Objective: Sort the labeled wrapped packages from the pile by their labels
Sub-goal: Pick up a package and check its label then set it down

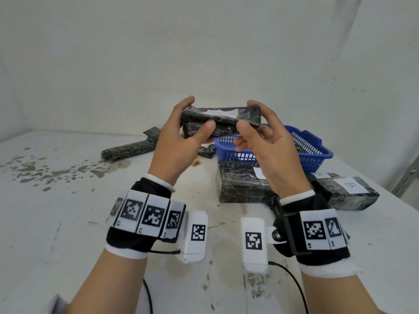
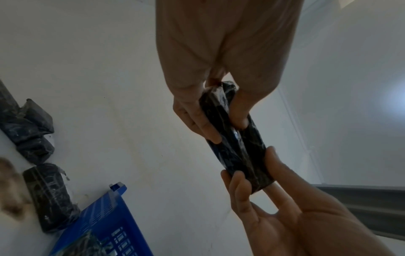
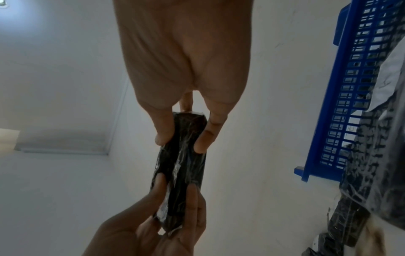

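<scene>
Fingers and thumb of the left hand (image 1: pixel 179 141) pinch one end of a dark wrapped package (image 1: pixel 221 120); fingers and thumb of the right hand (image 1: pixel 269 152) pinch the other end; the package is held level in the air, above and just in front of the blue basket (image 1: pixel 317 152). A white label on its top face is seen edge-on, its letter unreadable; the wrist views show only the unlabelled, glossy film-wrapped underside. The wrap is black with pale marbling. The basket stands on the white table (image 1: pixel 68 211); its contents are largely hidden behind the right hand, only a dark wrapped shape showing through the mesh. In front of the basket lie a large package (image 1: pixel 238 184), its label part-covered by the wrist, and a package marked B (image 1: pixel 349 191); left of the basket lies a long wrapped bundle (image 1: pixel 131 148).
</scene>
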